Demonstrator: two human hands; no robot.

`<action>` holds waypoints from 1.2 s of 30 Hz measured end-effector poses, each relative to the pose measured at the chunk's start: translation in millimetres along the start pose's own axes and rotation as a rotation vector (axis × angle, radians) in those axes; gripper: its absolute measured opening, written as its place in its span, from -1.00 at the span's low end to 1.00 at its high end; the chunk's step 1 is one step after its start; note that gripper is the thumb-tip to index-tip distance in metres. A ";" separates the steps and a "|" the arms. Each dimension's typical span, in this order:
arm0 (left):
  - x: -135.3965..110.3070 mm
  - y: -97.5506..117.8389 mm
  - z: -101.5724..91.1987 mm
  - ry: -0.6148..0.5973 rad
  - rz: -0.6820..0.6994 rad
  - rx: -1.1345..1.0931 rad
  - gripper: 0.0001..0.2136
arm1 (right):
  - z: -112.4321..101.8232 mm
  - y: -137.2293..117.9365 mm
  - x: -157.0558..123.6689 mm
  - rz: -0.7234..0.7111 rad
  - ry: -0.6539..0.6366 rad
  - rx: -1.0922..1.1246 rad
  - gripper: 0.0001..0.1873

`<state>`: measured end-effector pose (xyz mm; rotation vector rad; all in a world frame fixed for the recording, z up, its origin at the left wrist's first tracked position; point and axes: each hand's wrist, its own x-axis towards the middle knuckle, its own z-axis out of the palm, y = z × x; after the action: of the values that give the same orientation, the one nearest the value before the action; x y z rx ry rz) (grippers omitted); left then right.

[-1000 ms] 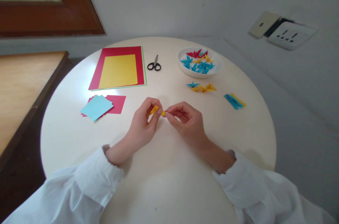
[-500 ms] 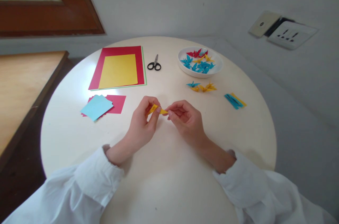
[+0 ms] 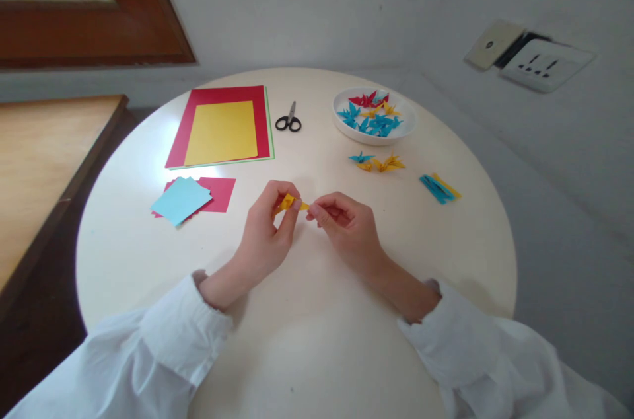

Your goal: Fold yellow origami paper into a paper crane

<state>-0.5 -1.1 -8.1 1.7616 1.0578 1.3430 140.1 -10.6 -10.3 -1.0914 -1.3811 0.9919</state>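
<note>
A small folded piece of yellow origami paper [image 3: 288, 201] is held above the middle of the round white table [image 3: 317, 340]. My left hand [image 3: 271, 221] pinches its body between thumb and fingers, which hide part of it. With thumb and forefinger closed, my right hand [image 3: 347, 224] grips the pointed right end. Beyond my right hand lie a blue paper crane [image 3: 361, 158] and yellow paper cranes [image 3: 389, 163]. A white dish [image 3: 341, 127] behind them holds several red, blue and yellow cranes.
Black-handled scissors [image 3: 288, 120] lie at the back beside large red and yellow paper sheets [image 3: 222, 131]. Small light-blue squares [image 3: 181, 201] rest on red ones at the left. Folded blue and yellow strips [image 3: 438, 189] lie at the right. A wall socket [image 3: 542, 65] is above the table.
My right hand's fingertips have shifted slightly left along the pointed end, closer to my left hand. The left hand keeps its pinch almost unmoved.
</note>
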 end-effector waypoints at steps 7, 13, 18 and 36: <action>-0.7 0.9 0.7 -0.001 -0.016 -0.022 -0.94 | 0.3 2.2 -1.1 -0.049 -0.003 -0.033 -0.86; 0.0 1.7 1.2 0.018 -0.018 -0.018 -0.93 | 0.3 4.4 -2.5 -0.053 -0.019 -0.054 -0.87; -0.3 1.0 2.4 -0.004 -0.015 -0.005 -0.92 | 1.4 5.8 -2.3 -0.084 -0.005 -0.104 -0.91; -0.5 -5.2 -0.6 0.004 0.040 0.095 -0.87 | -4.5 4.3 -0.2 -0.092 0.053 -0.154 -0.88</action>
<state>-2.2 0.8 -12.7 1.8590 1.1104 1.3402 145.0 -9.8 -14.1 -1.1483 -1.4699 0.7950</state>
